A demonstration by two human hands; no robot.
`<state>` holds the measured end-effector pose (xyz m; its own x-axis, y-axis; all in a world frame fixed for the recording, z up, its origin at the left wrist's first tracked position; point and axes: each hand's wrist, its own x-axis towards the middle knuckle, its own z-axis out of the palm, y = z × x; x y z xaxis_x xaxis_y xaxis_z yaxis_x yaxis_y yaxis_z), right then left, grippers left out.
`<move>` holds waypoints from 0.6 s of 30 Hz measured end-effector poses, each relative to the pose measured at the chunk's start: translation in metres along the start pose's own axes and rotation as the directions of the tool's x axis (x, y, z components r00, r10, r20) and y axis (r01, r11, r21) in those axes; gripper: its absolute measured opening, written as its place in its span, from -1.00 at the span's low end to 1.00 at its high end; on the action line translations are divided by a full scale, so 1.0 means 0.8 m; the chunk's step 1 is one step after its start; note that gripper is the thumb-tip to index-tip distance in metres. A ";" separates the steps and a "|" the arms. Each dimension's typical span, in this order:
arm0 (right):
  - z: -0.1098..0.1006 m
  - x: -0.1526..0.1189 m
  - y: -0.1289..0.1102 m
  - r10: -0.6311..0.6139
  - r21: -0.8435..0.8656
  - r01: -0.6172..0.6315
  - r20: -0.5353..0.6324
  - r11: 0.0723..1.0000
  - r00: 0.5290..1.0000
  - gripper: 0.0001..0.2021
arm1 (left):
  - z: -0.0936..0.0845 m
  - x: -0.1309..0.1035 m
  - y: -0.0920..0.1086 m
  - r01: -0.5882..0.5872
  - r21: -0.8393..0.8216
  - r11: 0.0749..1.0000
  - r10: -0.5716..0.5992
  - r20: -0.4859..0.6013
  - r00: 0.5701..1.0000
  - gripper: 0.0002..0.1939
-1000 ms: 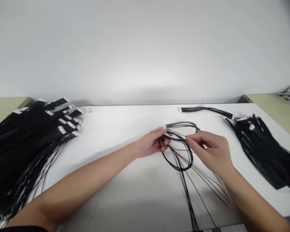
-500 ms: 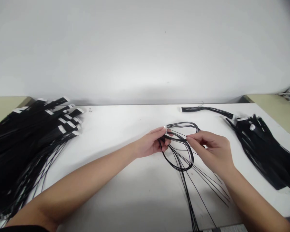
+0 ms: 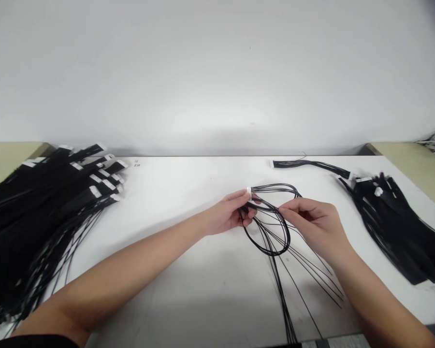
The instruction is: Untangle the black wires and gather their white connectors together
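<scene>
Head view | both grips pinch wire loop (image 3: 271, 232) | left hand (image 3: 226, 215), right hand (image 3: 317, 224) mid-table (image 3: 188, 203), bundles (image 3: 39, 203) flank.

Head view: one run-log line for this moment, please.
left hand: pinching white connector of looped black wire harness | right hand: pinching loop | surface: white table
</scene>
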<state>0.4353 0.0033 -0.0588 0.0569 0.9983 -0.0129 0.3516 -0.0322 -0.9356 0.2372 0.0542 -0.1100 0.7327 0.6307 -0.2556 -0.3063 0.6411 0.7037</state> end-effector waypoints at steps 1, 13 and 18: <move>-0.001 0.001 0.000 0.043 0.045 -0.044 0.024 0.998 0.999 -0.85 | 0.000 0.000 0.000 0.000 0.011 1.000 0.000 -0.003 1.000 -0.71; -0.001 0.012 0.000 0.039 -0.052 -0.039 -0.004 0.998 0.999 -0.82 | 0.011 -0.008 -0.012 -0.077 0.118 0.990 0.089 -0.095 0.991 -0.67; 0.006 0.016 -0.001 -0.358 -0.261 0.366 0.079 0.894 0.930 -0.89 | 0.020 -0.019 -0.012 -0.089 0.056 0.994 0.097 -0.167 0.981 -0.66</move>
<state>0.4311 0.0160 -0.0598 -0.1463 0.9442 0.2950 0.5784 0.3236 -0.7488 0.2385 0.0312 -0.1021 0.5873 0.7543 -0.2933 -0.3357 0.5568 0.7597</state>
